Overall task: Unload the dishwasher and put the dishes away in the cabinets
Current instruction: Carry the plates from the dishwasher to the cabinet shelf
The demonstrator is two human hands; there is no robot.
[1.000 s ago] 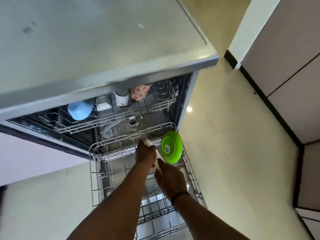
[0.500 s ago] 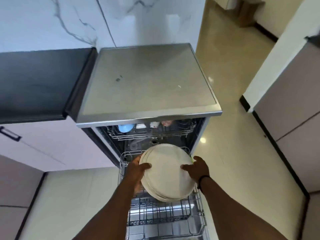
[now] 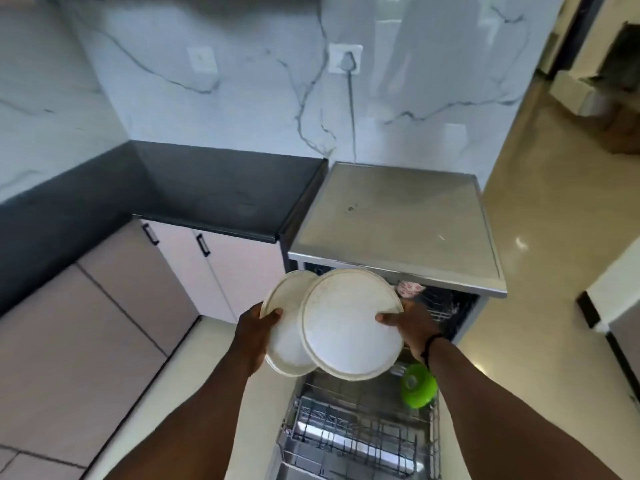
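Above the pulled-out wire lower rack (image 3: 360, 431) of the open dishwasher, two round off-white plates are being held up in the air, fanned apart. The right-side plate (image 3: 349, 327) is overlapping the left-side plate (image 3: 287, 337). The left hand (image 3: 254, 329) is gripping the left plate's outer rim, thumb curling over the top, while the right hand (image 3: 410, 323) is pinching the right plate's rim, thumb on its face. A lime green round plastic bowl (image 3: 417, 386) is sitting in the rack under the right wrist. The steel dishwasher top (image 3: 398, 223) is sitting beside a black countertop (image 3: 225, 192).
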